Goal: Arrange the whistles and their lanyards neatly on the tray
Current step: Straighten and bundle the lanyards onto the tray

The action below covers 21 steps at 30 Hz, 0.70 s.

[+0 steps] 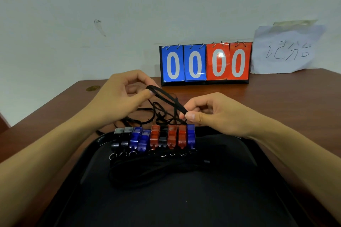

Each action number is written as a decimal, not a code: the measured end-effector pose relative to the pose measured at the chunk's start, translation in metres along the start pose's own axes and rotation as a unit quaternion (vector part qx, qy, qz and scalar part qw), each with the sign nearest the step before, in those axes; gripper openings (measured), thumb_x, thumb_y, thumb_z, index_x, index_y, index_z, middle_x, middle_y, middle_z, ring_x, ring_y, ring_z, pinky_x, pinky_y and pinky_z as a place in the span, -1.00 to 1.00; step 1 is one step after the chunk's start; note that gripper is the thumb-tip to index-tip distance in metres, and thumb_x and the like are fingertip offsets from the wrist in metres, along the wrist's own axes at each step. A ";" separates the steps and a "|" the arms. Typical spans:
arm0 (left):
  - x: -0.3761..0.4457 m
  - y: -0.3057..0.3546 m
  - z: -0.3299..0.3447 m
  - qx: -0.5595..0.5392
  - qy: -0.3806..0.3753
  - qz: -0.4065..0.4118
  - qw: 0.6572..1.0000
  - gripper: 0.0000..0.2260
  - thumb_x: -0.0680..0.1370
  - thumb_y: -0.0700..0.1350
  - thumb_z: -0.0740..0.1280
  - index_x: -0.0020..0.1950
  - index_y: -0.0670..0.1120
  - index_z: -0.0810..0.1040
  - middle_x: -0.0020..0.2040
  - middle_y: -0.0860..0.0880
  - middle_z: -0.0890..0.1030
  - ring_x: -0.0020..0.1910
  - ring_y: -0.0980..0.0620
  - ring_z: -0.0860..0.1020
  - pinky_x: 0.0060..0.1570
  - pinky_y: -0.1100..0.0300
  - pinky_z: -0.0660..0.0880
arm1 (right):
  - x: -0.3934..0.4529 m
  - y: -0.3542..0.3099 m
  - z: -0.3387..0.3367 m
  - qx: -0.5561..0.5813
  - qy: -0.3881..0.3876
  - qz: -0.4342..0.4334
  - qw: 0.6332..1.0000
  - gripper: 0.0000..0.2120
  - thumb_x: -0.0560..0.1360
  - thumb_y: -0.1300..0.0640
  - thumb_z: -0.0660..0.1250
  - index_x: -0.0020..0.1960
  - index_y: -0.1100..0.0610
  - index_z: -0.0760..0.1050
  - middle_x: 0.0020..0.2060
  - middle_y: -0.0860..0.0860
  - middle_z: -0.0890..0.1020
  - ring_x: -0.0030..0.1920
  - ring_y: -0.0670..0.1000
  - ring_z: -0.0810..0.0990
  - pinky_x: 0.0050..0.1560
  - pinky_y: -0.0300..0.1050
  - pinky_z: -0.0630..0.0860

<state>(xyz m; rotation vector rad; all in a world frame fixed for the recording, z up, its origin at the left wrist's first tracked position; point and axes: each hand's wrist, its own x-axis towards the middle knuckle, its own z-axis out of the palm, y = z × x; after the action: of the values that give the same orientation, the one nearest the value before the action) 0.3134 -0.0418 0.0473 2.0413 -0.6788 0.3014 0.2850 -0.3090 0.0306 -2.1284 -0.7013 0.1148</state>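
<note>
A row of several whistles [155, 138], black, blue and red, lies along the far part of the black tray [184, 199], their metal rings toward me. Bundled black lanyards [156, 168] lie on the tray just in front of the rings. More loose black cords [147, 116] sprawl on the table beyond the tray. Above them, a folded black lanyard [166, 99] is stretched between my hands. My left hand [120, 96] pinches its far end, and my right hand [208, 114] pinches its near end with thumb and fingers.
A flip scoreboard [204, 63] reading 0000, two blue cards and two red, stands at the back of the brown wooden table [276, 97]. A paper with handwriting [284, 49] leans on the wall at right. A brass fitting [93, 88] sits at the far left.
</note>
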 end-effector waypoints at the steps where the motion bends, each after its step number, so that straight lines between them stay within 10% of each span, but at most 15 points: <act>1: 0.000 0.000 0.001 0.000 0.011 0.003 1.000 -0.97 0.58 -0.09 0.45 -0.03 0.04 0.65 -0.02 -0.29 0.70 -0.39 -0.10 0.54 -0.35 0.21 0.51 | 0.000 -0.001 0.000 -0.004 -0.007 0.000 1.000 -0.87 0.59 0.08 0.35 0.08 0.00 0.66 -0.11 -0.03 0.68 -0.04 -0.08 0.67 0.09 -0.23 0.62; 13: 0.004 -0.001 -0.003 0.110 0.051 0.037 0.992 -0.68 0.54 -0.22 0.49 0.23 0.06 0.55 -0.08 0.02 0.73 -0.44 0.08 0.52 -0.32 0.35 0.51 | -0.001 0.002 -0.001 -0.002 0.012 -0.014 1.000 -0.90 0.60 0.09 0.33 0.01 -0.01 0.63 -0.09 0.11 0.66 -0.05 0.03 0.67 0.07 -0.19 0.63; 21: 0.006 0.010 0.003 -0.270 0.022 -0.106 0.957 -0.48 0.45 -0.12 0.46 0.42 -0.03 0.49 -0.34 0.05 0.58 -0.47 0.14 0.40 -0.50 0.29 0.35 | -0.003 0.000 -0.005 -0.053 0.094 -0.076 0.991 -0.87 0.62 0.09 0.30 -0.02 -0.08 0.61 -0.04 -0.19 0.66 0.11 -0.22 0.60 0.11 -0.41 0.47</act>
<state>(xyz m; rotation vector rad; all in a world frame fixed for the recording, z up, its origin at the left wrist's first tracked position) 0.3125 -0.0508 0.0556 1.5587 -0.4465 0.0258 0.2842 -0.3140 0.0334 -2.1429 -0.7691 -0.2077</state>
